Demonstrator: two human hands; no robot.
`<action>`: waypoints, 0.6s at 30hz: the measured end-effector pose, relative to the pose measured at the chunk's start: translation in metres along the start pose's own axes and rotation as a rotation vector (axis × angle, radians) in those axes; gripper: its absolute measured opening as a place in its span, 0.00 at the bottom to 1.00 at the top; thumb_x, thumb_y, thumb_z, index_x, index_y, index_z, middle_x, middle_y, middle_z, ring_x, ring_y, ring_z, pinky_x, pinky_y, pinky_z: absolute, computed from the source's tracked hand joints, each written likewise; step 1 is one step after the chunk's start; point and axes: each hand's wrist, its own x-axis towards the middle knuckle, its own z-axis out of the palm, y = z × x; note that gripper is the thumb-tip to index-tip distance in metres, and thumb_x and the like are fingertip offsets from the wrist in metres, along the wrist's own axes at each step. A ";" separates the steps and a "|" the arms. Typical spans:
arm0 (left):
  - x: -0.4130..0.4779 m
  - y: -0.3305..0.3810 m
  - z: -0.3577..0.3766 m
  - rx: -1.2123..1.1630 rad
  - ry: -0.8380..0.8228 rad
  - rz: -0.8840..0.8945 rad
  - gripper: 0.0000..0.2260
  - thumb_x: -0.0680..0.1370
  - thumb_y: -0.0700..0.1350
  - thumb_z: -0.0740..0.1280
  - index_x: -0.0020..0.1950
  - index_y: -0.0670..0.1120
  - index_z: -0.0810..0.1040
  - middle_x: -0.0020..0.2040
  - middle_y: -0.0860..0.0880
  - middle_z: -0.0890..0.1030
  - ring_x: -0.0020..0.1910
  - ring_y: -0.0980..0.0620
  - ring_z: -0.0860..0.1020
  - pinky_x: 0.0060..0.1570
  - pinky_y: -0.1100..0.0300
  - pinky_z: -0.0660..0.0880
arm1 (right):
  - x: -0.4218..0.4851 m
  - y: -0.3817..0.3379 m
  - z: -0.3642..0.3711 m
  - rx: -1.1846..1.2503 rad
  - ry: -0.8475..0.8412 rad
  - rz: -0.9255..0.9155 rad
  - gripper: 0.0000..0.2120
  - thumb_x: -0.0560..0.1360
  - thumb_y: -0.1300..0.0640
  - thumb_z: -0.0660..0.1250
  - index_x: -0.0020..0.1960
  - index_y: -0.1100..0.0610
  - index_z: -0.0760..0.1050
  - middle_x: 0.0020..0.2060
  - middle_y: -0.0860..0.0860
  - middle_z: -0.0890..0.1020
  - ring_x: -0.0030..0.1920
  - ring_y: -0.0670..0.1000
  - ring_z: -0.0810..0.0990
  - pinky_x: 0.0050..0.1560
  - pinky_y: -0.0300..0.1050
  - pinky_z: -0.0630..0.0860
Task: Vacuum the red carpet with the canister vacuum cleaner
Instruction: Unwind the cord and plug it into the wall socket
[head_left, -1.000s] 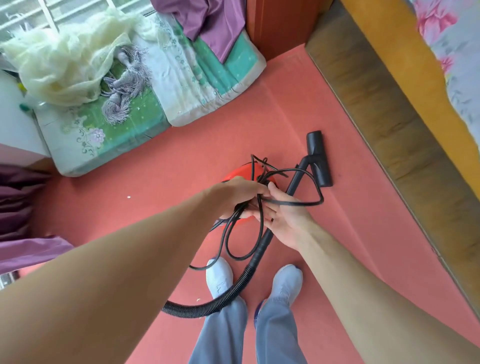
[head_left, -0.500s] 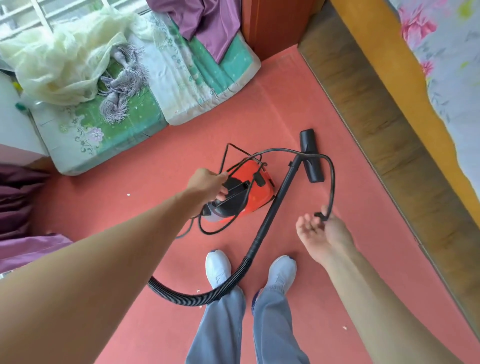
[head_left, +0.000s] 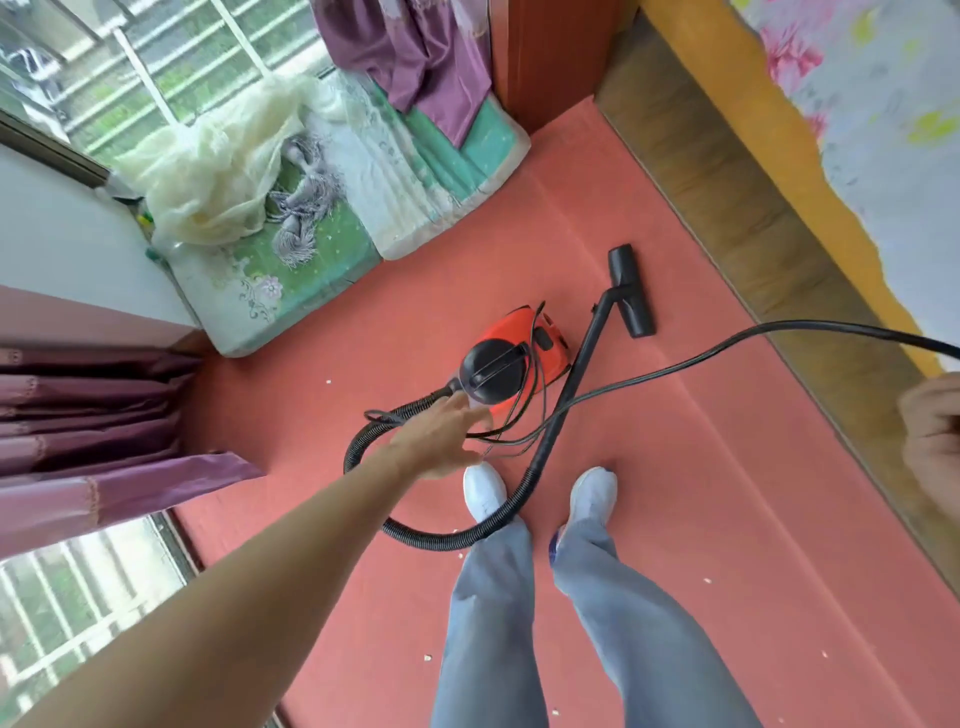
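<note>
Vacuum (head_left: 519, 364) noted on the carpet (head_left: 701, 519), just ahead of the shoes; red body, black top. Cord (head_left: 727, 345) seen draped in loose loops over its top and front, then strung through the air across the wand (head_left: 587, 353) toward the right edge. Nozzle (head_left: 631, 291) laid flat beyond. Hose (head_left: 447, 540) curled round the left shoe (head_left: 483, 493).

Left hand (head_left: 441, 441) held flat, fingers spread, over the loops beside the body; contact cannot be told. Right hand (head_left: 932, 431) cut by the frame edge, fingers curled; whether the cord is pinched there cannot be told (the cord leaves the frame just above it).

Risks, as judged:
- Vacuum may be dragged or tipped if the cord is drawn out while loops are caught on the top handle.
- Wand may be swung aside by the cord crossing it.
- A foot may be caught by the hose at the first step.

Crumbs (head_left: 329, 382) not yet taken up.
</note>
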 end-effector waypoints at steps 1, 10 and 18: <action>-0.008 0.004 0.002 0.013 0.023 -0.014 0.21 0.77 0.48 0.71 0.68 0.50 0.74 0.65 0.45 0.74 0.63 0.44 0.75 0.60 0.49 0.74 | -0.012 0.003 0.010 -0.045 -0.062 0.016 0.18 0.84 0.45 0.53 0.39 0.49 0.70 0.32 0.48 0.66 0.36 0.39 0.65 0.42 0.41 0.70; -0.069 0.085 -0.030 0.078 0.153 -0.207 0.30 0.79 0.52 0.67 0.79 0.60 0.59 0.61 0.43 0.77 0.53 0.42 0.78 0.48 0.50 0.76 | -0.092 0.006 0.120 -0.299 0.069 -0.400 0.09 0.73 0.59 0.70 0.39 0.58 0.71 0.29 0.49 0.77 0.27 0.44 0.74 0.31 0.29 0.73; -0.094 0.233 -0.031 0.051 0.163 -0.362 0.37 0.71 0.62 0.74 0.77 0.59 0.64 0.69 0.41 0.68 0.64 0.41 0.73 0.58 0.47 0.75 | -0.145 -0.079 0.183 -0.280 -0.139 -0.243 0.07 0.73 0.65 0.71 0.41 0.61 0.73 0.29 0.52 0.78 0.26 0.49 0.76 0.29 0.36 0.75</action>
